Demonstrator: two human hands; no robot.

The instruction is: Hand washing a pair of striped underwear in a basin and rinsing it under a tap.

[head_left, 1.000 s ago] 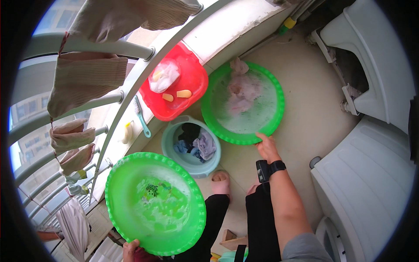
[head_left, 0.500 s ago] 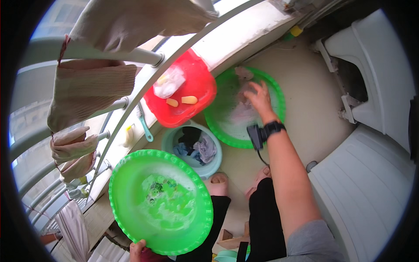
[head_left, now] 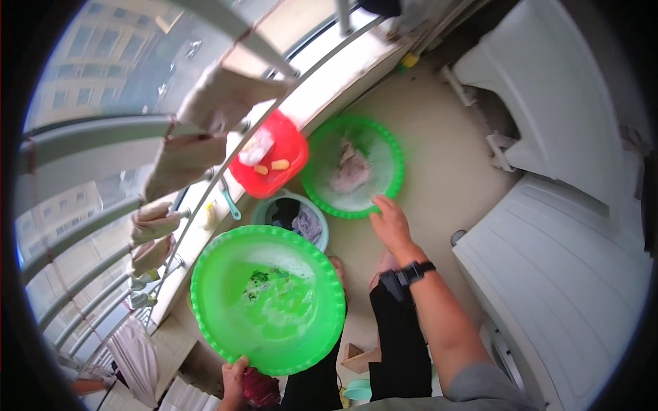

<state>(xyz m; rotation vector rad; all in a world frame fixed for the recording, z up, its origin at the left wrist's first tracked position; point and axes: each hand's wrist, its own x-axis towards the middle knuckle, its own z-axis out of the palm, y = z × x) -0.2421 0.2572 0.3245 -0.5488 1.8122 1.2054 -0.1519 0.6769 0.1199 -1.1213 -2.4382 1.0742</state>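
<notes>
Head view: my left hand [head_left: 235, 378] grips lower rim of near basin [head_left: 223, 301], raised; suds [head_left: 291, 322] inside. My right hand [head_left: 391, 225] at rim of far basin [head_left: 399, 164] on floor [head_left: 442, 130]; cannot tell if closed. Cloth [head_left: 351, 174] inside far basin.

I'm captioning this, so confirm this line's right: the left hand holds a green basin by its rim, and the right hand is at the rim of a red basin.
No, the right hand is at the rim of a second green basin, not a red one, as the head view shows. The left hand does hold a green basin by its rim.
</notes>
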